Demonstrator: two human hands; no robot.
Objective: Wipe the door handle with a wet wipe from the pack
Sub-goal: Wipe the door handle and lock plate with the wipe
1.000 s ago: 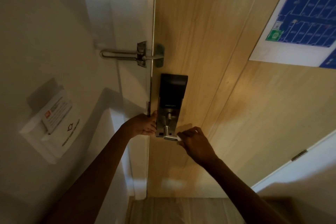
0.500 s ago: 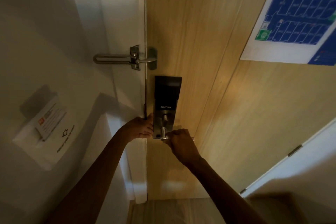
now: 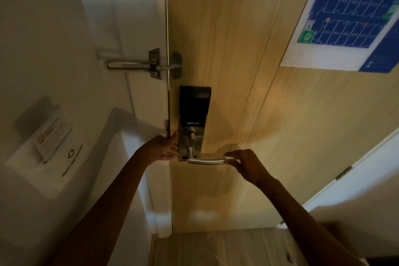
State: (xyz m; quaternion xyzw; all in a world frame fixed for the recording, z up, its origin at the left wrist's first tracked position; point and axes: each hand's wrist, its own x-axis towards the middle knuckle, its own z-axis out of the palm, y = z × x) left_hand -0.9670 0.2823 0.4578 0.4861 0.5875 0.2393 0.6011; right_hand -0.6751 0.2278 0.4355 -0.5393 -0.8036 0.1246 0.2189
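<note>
A silver lever door handle sticks out to the right from a smart lock plate on a wooden door. My right hand is at the free end of the lever, fingers pinched on a small white wet wipe that touches the lever's tip. My left hand rests flat against the door edge just left of the lock plate, holding nothing that I can see. The wipe pack is out of view.
A metal swing-bar door guard bridges frame and door above the lock. A white card holder is mounted on the left wall. A blue floor-plan sign hangs at upper right. A white panel with a hinge stands at right.
My right hand has slid with the wipe from the base of the lever near the lock plate out to its free end on the right. The left hand has stayed at the door edge.
</note>
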